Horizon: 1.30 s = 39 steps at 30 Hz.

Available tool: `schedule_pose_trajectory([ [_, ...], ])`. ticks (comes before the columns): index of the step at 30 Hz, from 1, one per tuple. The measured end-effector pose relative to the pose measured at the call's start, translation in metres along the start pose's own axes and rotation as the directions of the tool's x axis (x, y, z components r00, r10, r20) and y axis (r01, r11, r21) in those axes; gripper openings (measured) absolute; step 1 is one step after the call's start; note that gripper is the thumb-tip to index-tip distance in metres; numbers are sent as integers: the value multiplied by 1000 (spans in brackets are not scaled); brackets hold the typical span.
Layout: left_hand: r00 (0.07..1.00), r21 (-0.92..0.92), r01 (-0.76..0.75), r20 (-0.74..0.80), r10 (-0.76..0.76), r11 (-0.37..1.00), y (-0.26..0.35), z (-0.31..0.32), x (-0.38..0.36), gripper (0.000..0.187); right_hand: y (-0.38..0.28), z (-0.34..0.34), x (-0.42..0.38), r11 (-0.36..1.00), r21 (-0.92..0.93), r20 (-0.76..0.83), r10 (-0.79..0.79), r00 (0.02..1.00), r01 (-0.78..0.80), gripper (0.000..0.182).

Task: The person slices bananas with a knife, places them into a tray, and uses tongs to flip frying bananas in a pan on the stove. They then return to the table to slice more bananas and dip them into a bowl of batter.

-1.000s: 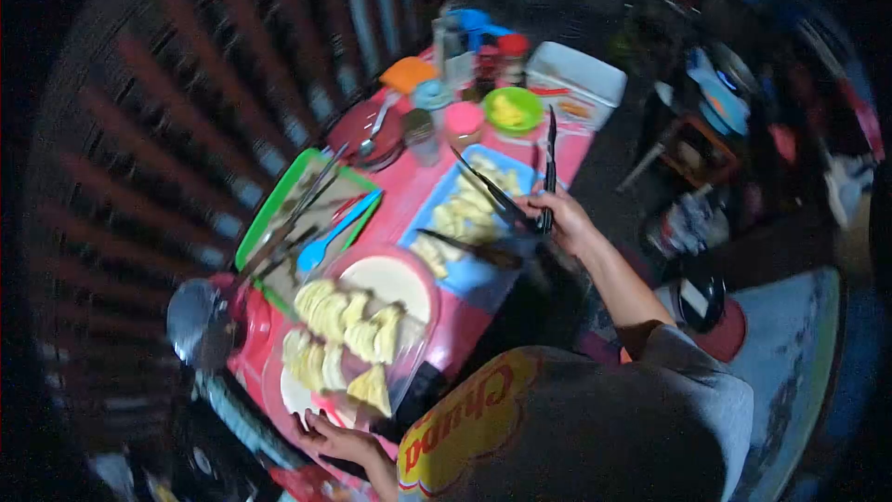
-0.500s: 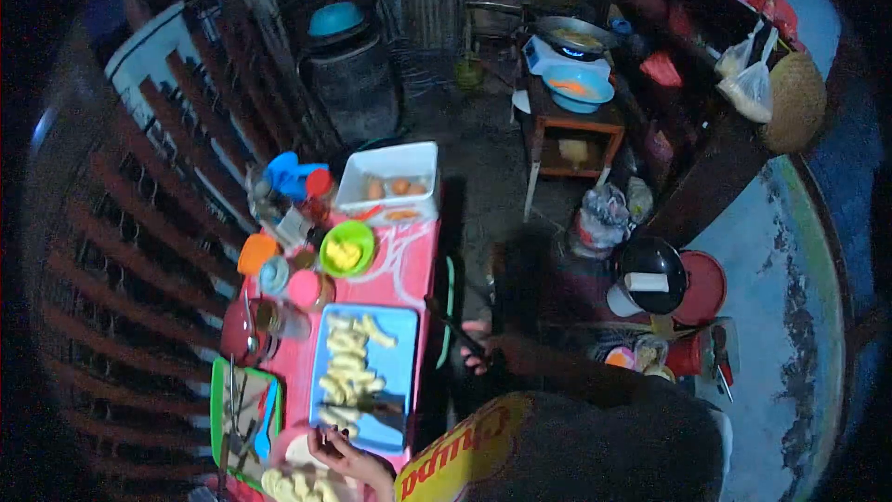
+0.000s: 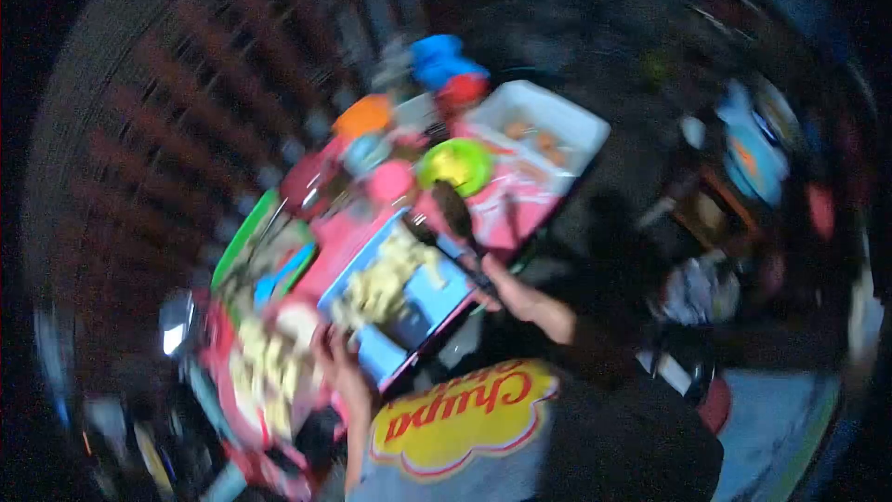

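Observation:
My right hand (image 3: 509,296) grips the handle of a dark, broad-bladed knife (image 3: 452,214), blurred by motion. Its blade is raised over the far right corner of a blue tray (image 3: 444,296). Pale cut pieces (image 3: 381,284) lie heaped along the middle of that tray. At the near left edge of the tray is my left hand (image 3: 336,353), its fingers apart and somewhat blurred, with nothing visible in them. Beside it, to the left, a pink plate (image 3: 243,414) carries more pale pieces (image 3: 265,367).
Beyond the tray stand a green bowl (image 3: 478,165) with yellow contents, a white bin (image 3: 585,135) with brown round items, and several jars. A green tray (image 3: 228,260) holds utensils and a blue spoon (image 3: 282,274). A blue basin (image 3: 754,167) stands far right.
My view has swung left, so the table appears rotated and further right. My right hand has come from beside the table to over the blue tray, bringing the knife. My left hand stays near the plate.

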State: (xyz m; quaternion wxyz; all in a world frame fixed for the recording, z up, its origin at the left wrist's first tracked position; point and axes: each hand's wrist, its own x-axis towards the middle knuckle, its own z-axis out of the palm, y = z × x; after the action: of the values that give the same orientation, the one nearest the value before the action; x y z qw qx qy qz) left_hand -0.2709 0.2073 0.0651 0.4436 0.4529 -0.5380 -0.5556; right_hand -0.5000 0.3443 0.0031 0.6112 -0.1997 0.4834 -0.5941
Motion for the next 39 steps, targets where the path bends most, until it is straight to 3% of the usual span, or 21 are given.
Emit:
schedule_pose_trajectory([
  [1,999,101,-36,-27,39,994,-1,-12,5,34,4,0,21,994,-63,66,90,994,-85,46],
  [2,996,1,21,-89,-21,1000,0,-22,10,33,-9,24,34,949,-316,1,22,1000,-20,50],
  [3,988,-109,63,-134,-77,992,1,-30,15,33,-23,47,44,837,-544,-33,-88,996,56,57],
  [5,979,-110,15,-202,-37,994,-2,-51,29,29,-26,65,82,527,-822,111,-224,968,216,70],
  [6,970,-139,10,-240,-43,990,-5,-61,36,28,-45,99,87,333,-928,75,-278,958,169,64],
  [9,941,-230,-24,-334,-55,973,-6,-88,52,21,-36,132,148,81,-960,242,-241,940,268,74],
  [11,926,-258,-46,-373,-56,965,-5,-108,63,19,-17,153,204,21,-953,281,-309,909,301,86],
  [16,920,-173,-14,-387,-54,985,-17,-157,82,13,7,208,320,-132,-944,326,-214,921,304,87],
  [21,943,-148,177,-258,-211,973,-12,-174,104,14,11,251,377,-164,-939,333,-194,923,304,87],
  [23,944,-38,329,0,-329,944,-8,-176,123,16,7,257,382,-143,-963,254,-191,948,229,86],
  [24,957,78,271,88,-277,959,-13,-179,135,18,4,254,381,-174,-954,280,-235,931,243,85],
  [25,955,73,274,95,-280,959,-17,-179,149,18,-2,248,377,-179,-955,273,-234,933,235,85],
  [27,920,189,263,246,-305,946,-25,-172,179,18,-29,242,351,-177,-976,161,-217,963,123,82],
  [28,942,330,116,263,-209,937,-47,-169,200,19,-37,233,340,-180,-977,149,-220,964,110,82],
  [30,950,479,-151,311,-6,865,-70,-154,241,20,-52,212,316,47,-996,53,-306,951,71,80],
  [31,938,497,-264,331,101,826,-71,-145,260,19,-61,206,301,45,-997,42,-315,948,59,80],
  [33,920,598,-233,392,-26,767,-104,-129,305,23,-72,194,271,144,-988,-103,-376,921,-52,80],
  [34,914,591,-245,406,-21,769,-104,-118,316,23,-70,185,257,173,-983,-131,-424,896,-62,81],
  [36,923,925,-200,288,-253,323,-105,-93,335,36,-63,167,234,151,-981,-179,-497,849,-118,80],
  [37,920,921,-213,301,-250,327,-109,-81,340,36,-61,162,222,214,-971,-203,-499,842,-107,79],
  [39,955,977,42,23,-295,210,-124,-61,349,52,-54,152,202,263,-950,-277,-472,837,-166,77],
])
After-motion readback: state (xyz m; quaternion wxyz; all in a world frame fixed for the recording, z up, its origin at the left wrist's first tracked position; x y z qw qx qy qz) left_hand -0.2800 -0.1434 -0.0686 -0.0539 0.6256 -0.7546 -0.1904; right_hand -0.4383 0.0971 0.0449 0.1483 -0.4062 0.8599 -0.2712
